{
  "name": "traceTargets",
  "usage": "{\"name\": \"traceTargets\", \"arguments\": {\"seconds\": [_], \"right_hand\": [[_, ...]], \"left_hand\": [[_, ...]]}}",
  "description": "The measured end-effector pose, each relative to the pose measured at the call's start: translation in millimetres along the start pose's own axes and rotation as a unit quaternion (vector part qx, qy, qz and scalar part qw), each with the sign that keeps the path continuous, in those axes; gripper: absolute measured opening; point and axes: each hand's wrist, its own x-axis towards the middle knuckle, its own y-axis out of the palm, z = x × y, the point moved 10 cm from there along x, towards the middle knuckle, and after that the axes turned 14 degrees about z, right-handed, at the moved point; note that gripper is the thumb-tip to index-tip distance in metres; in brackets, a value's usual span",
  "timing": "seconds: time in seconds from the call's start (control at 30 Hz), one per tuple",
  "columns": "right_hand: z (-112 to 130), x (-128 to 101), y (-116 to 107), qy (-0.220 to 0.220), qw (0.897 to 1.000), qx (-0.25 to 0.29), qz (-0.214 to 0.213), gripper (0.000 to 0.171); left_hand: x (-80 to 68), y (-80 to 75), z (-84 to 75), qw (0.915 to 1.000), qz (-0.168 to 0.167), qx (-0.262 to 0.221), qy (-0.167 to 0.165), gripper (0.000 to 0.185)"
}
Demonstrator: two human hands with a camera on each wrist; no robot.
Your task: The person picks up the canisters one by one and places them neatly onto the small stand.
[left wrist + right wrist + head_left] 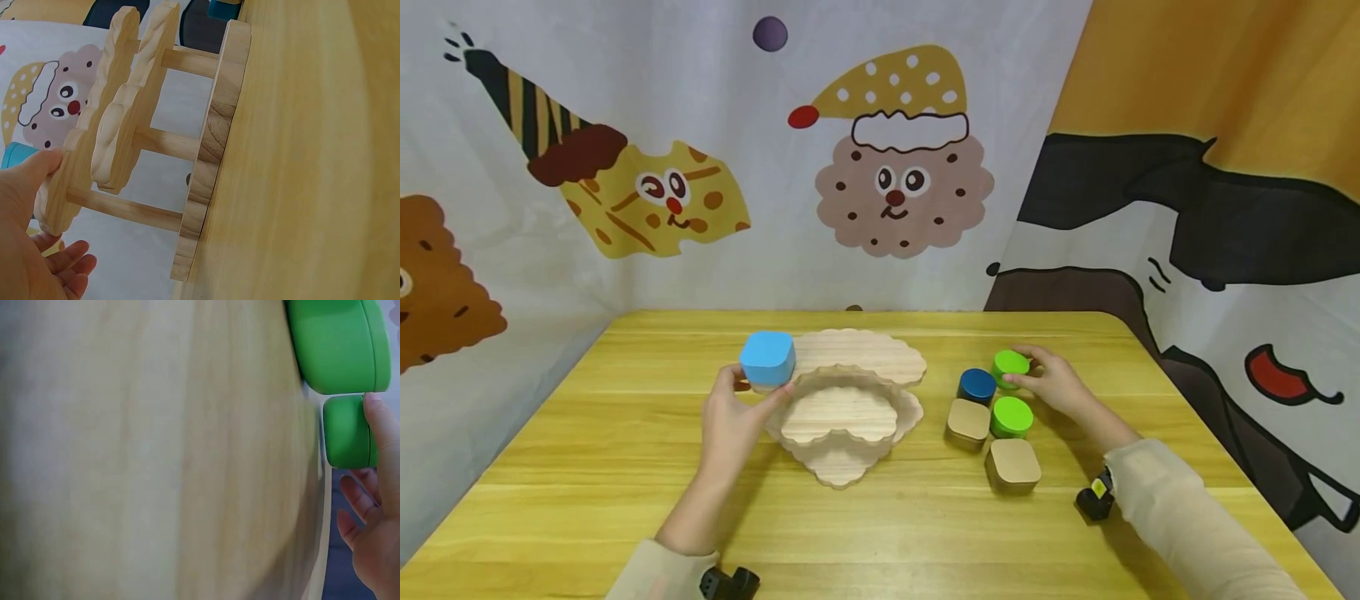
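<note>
Holding blue tin at top tier of shelf, left hand is gripping it, thumb and fingers curled round its sides. Right hand is pinching far green tin on table, right of shelf. Shelf tiers are sitting bare apart from blue tin. Counting tins: one light blue, one dark blue, two green, two wood-lidded.

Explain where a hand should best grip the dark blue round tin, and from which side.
Grip the dark blue tin by its curved side wall, coming from above. Its left flank is bare, but the green tins and tan box crowd it, so a top-down pinch probably fits best.
</note>
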Motion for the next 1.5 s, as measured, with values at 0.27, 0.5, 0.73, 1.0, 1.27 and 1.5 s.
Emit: {"name": "traceTargets", "arguments": {"seconds": [0.27,0.5,0.73,1.0,1.27,1.5], "right_hand": [[7,-5,-17,0.008,1.0,-0.006,-0.029,0.069],[27,-12,-34,-0.005,0.998,-0.019,-0.059,0.067],[44,-17,-44,-0.011,0.996,-0.022,-0.081,0.067],[75,-21,-47,-0.042,0.994,-0.025,-0.098,0.062],[115,-26,-46,-0.082,0.991,-0.016,-0.109,0.057],[153,-29,-46,-0.123,0.985,-0.014,-0.12,0.053]], "left_hand": [[1.3,0.2,-2.0,1.0,0.002,0.001,0.003,0.064],[1.9,0.3,-1.1,1.0,0.005,-0.005,0.002,0.063],[1.5,0.0,-1.1,1.0,0.005,-0.006,0.001,0.065],[0.2,-0.2,-0.5,1.0,0.007,-0.004,-0.005,0.067],[-0.8,-0.3,-1.3,1.0,0.002,0.001,0.0,0.064],[-0.9,0.4,-1.3,1.0,0.004,0.0,0.001,0.066]]}}
